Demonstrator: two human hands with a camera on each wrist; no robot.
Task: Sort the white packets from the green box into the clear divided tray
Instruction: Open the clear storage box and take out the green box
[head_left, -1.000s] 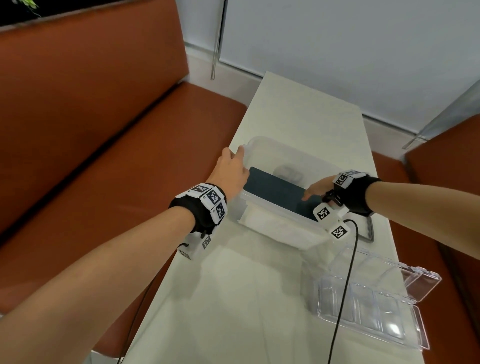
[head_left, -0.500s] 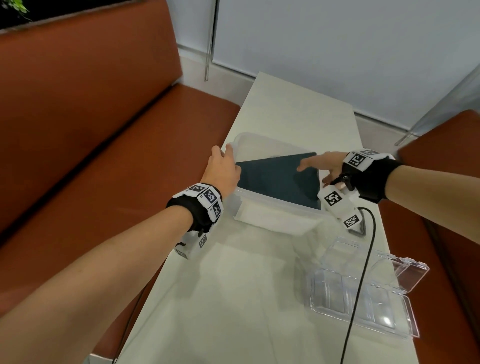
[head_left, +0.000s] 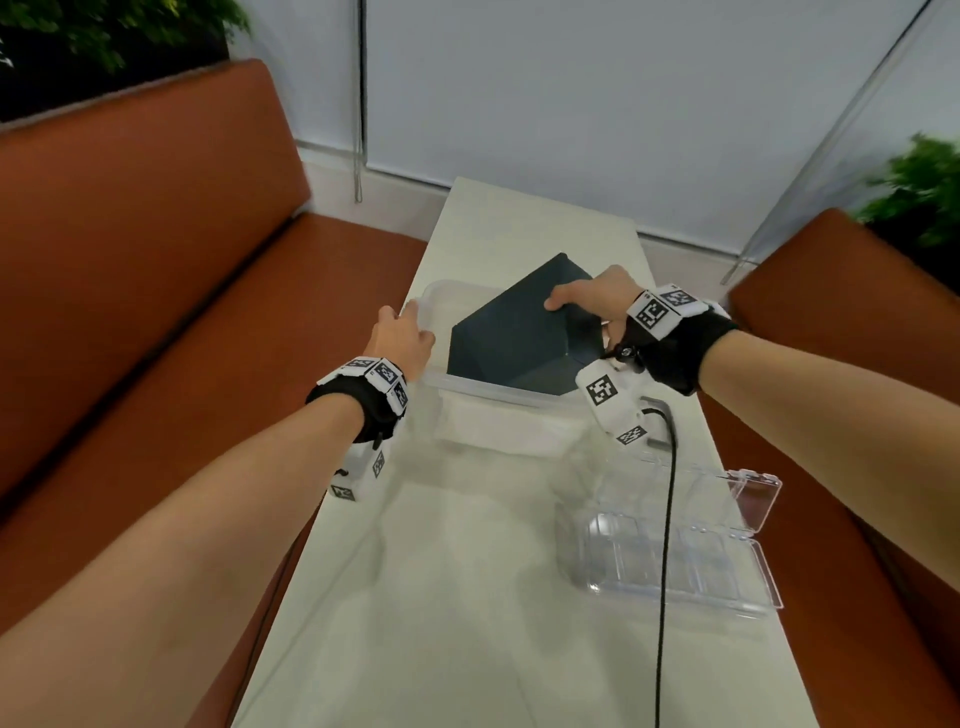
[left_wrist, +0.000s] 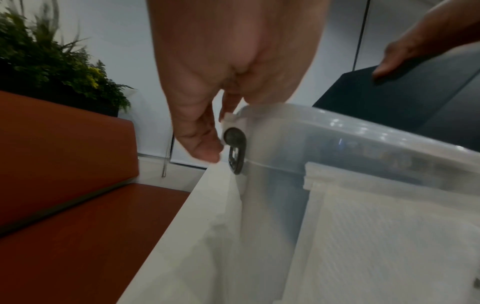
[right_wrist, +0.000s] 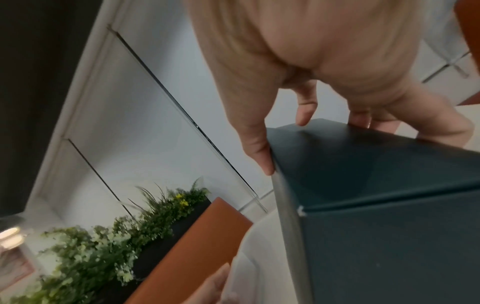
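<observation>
The dark green box (head_left: 514, 332) (right_wrist: 376, 205) (left_wrist: 405, 96) is tilted up, half out of a translucent plastic bin (head_left: 498, 415) (left_wrist: 337, 144). My right hand (head_left: 592, 301) (right_wrist: 306, 107) grips the box's upper edge, thumb on one face and fingers over the far side. On the bin's left rim my left hand (head_left: 402, 338) (left_wrist: 207, 123) holds on, fingers curled by the handle pivot. The clear divided tray (head_left: 670, 561) lies open and empty at the right front of the white table (head_left: 441, 623). No white packets are visible.
Orange bench seats (head_left: 156, 364) flank the narrow table on both sides. A black cable (head_left: 665, 545) runs from my right wrist across the tray. Plants (head_left: 919, 187) stand behind the benches. The wall closes the far end.
My right hand has lifted the green box from lying flat in the bin to tilted up on its corner. The left hand stays on the bin rim.
</observation>
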